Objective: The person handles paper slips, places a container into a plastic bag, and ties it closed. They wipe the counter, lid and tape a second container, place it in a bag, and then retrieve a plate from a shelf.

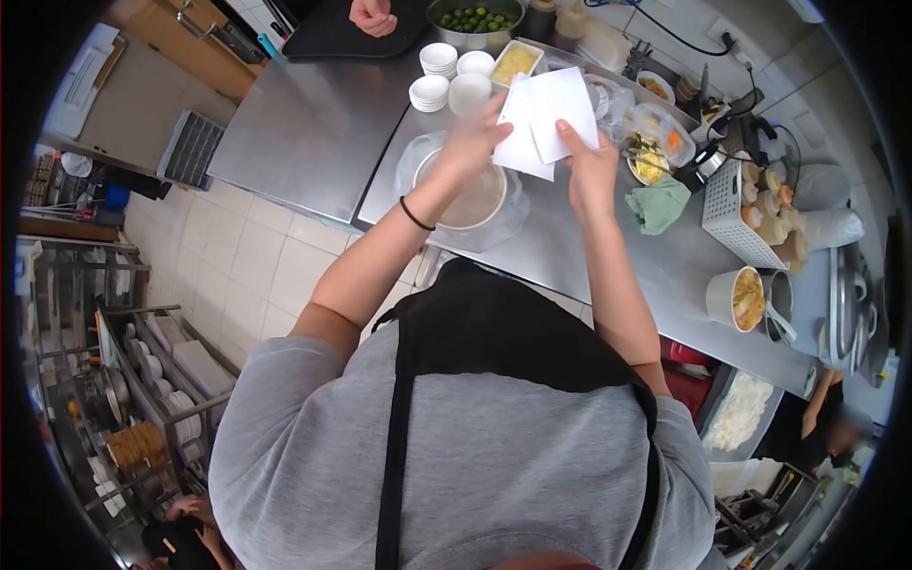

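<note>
My left hand (475, 142) is on the left edge of two overlapping white paper slips (560, 109), its fingers partly smeared by motion. On the right side of the slips, my right hand (591, 166) pinches them with the thumb on top. A large round bowl (501, 204) wrapped in clear plastic sits on the steel counter below the slips, partly hidden by my left forearm. Stacked small white bowls (429, 93) and a tray of yellow food (515, 63) are just beyond. A green cloth (658, 204) lies right of my right hand.
Green fruit fills a metal bowl (475, 17) at the back. Another person's hand (373, 16) is over a black tray (313, 33). To the right are a white basket (741, 214) of bottles and a food tub (736, 298). Other people appear at both lower sides.
</note>
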Demonstrator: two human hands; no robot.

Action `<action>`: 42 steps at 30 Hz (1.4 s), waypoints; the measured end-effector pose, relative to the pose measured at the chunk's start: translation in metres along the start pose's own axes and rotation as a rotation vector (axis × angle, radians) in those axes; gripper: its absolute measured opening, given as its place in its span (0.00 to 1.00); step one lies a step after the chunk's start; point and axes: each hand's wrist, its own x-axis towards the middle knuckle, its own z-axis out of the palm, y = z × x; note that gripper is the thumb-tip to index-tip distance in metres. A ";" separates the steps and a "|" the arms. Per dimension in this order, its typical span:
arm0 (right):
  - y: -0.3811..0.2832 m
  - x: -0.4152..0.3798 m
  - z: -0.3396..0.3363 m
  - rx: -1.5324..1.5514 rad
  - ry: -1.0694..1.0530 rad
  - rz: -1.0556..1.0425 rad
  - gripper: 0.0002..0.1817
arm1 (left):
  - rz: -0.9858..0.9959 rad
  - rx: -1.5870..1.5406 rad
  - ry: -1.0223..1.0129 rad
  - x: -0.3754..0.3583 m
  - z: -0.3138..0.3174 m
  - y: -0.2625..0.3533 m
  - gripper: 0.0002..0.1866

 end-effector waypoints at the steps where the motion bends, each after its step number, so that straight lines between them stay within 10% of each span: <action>1: 0.000 0.002 -0.004 0.028 -0.002 -0.009 0.15 | -0.024 -0.154 0.012 -0.003 0.002 0.009 0.28; 9: -0.022 -0.005 -0.007 -0.432 0.322 -0.795 0.24 | 0.019 -0.206 0.111 0.005 -0.011 -0.010 0.27; 11: -0.019 -0.008 -0.021 -1.138 0.049 -0.756 0.19 | 0.019 -0.161 0.140 0.007 -0.012 -0.015 0.28; 18: 0.003 -0.013 -0.008 -1.253 -0.217 -1.244 0.13 | 0.024 -0.262 0.183 0.000 0.003 0.000 0.23; 21: 0.011 -0.004 -0.017 -1.043 -0.079 -1.131 0.10 | 0.006 -0.321 0.116 -0.003 0.002 0.003 0.23; 23: 0.005 -0.003 -0.020 -0.680 0.142 -0.423 0.06 | 0.000 -0.328 0.093 -0.004 0.001 0.004 0.23; 26: 0.001 0.005 -0.026 0.097 0.082 -0.109 0.07 | 0.052 -0.400 0.133 -0.004 0.004 0.004 0.23; 42: -0.015 0.009 -0.044 0.398 0.066 0.030 0.15 | 0.085 -0.168 0.130 0.000 -0.021 0.008 0.25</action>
